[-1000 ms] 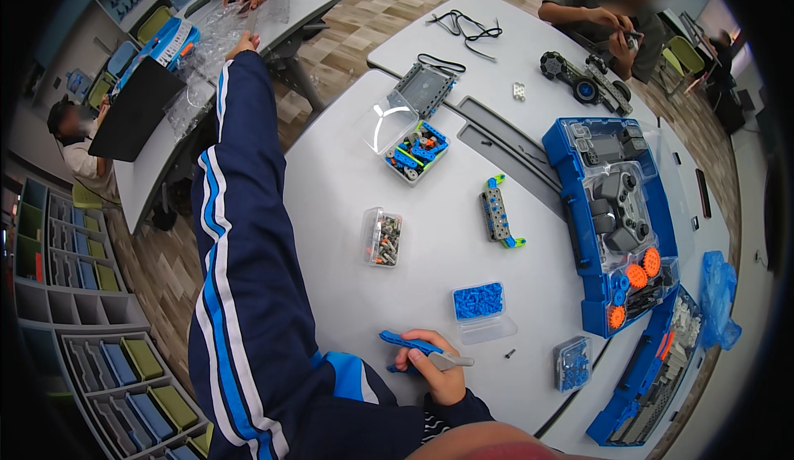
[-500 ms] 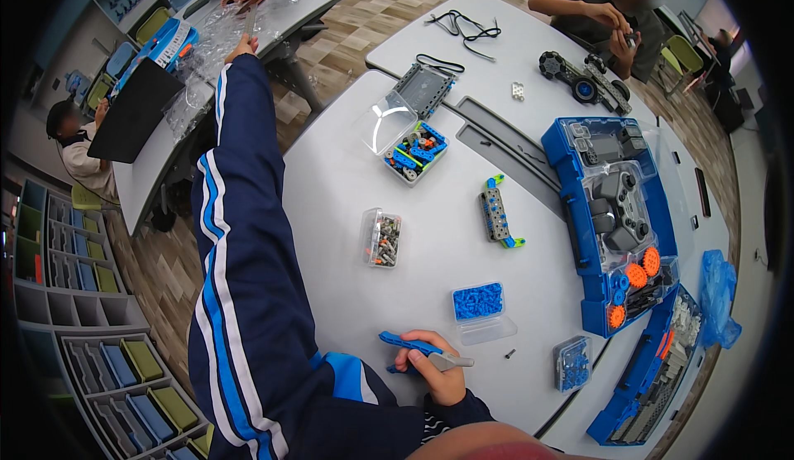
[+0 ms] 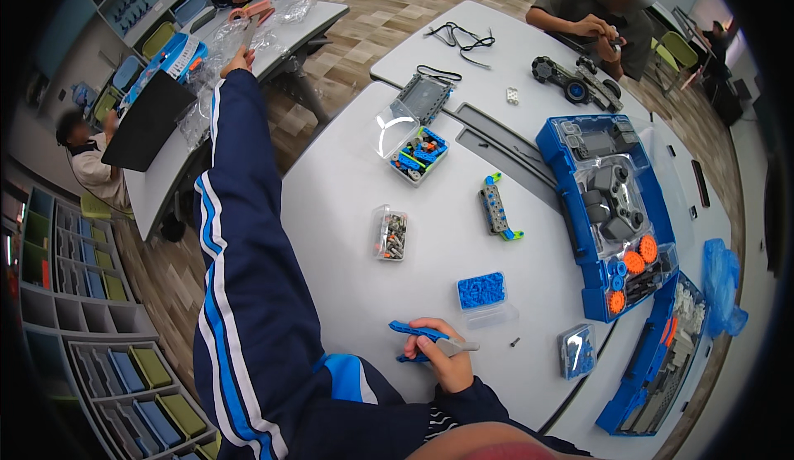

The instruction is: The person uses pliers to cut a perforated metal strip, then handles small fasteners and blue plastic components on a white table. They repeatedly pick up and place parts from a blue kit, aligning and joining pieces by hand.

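My left arm stretches far forward to the neighbouring table. At its end my left hand point(image 3: 237, 64) is closed around the blades of a pair of scissors point(image 3: 251, 18), whose orange handles point away from me. Near the front of my own table my right hand point(image 3: 444, 357) grips blue-handled pliers point(image 3: 410, 328). Their handles spread apart to the left and their grey nose points right. A small dark screw or pin point(image 3: 514, 342) lies just right of the nose. Beyond it stands an open box of small blue pieces point(image 3: 481, 291).
A clear box of small pegs point(image 3: 391, 235), a box of mixed parts point(image 3: 419, 155) and a grey-blue built piece point(image 3: 495, 208) stand mid-table. Blue cases point(image 3: 571, 203) line the right. Across sits a person point(image 3: 612, 21) beside a wheeled model point(image 3: 575, 82). Crumpled clear plastic point(image 3: 194, 117) covers the neighbouring table.
Another person's hand has let go of the scissors' handles and drawn back. My left hand still holds the scissors, slightly lower and nearer. My right hand keeps the pliers, shifting slightly in view.
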`<state>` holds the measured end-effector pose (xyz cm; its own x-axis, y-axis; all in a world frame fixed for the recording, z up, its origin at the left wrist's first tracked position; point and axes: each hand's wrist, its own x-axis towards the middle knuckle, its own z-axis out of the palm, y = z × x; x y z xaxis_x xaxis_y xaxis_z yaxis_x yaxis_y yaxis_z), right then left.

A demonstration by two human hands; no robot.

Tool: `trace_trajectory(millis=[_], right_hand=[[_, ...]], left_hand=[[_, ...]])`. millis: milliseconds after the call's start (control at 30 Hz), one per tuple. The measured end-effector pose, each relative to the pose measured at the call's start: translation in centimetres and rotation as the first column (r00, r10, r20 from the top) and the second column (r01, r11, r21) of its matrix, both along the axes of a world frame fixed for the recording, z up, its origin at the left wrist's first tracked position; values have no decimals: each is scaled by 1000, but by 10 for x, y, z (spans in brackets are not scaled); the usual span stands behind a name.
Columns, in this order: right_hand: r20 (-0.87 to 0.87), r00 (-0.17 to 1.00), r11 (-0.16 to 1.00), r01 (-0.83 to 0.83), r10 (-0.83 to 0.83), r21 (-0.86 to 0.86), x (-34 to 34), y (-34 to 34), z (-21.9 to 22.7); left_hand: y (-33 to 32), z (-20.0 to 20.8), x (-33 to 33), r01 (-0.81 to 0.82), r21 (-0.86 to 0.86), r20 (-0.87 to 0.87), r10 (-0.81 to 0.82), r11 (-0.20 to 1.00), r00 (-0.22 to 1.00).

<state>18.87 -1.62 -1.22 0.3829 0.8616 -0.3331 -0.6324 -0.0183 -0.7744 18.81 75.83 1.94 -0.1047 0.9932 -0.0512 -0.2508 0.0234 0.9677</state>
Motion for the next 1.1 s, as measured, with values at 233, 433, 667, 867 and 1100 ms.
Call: trace_trajectory(millis=[233, 433, 667, 867, 1100], right_hand=[[92, 996, 1000, 8, -8, 3, -5, 0, -3], [106, 994, 999, 33, -34, 18, -9, -2, -8], [128, 991, 999, 43, -47, 32, -10, -4, -14], [210, 977, 998, 31, -42, 58, -13, -5, -15], [256, 966, 999, 22, -30, 36, -18, -10, -14]], left_hand=[[-29, 35, -4, 143, 0, 31, -143, 990, 989], [-90, 74, 2, 332, 53, -25, -331, 942, 943], [-192, 101, -14, 579, 59, -147, -566, 813, 811], [-290, 108, -46, 748, 33, -168, -735, 662, 657], [-411, 96, -101, 867, -89, -199, -861, 491, 468]])
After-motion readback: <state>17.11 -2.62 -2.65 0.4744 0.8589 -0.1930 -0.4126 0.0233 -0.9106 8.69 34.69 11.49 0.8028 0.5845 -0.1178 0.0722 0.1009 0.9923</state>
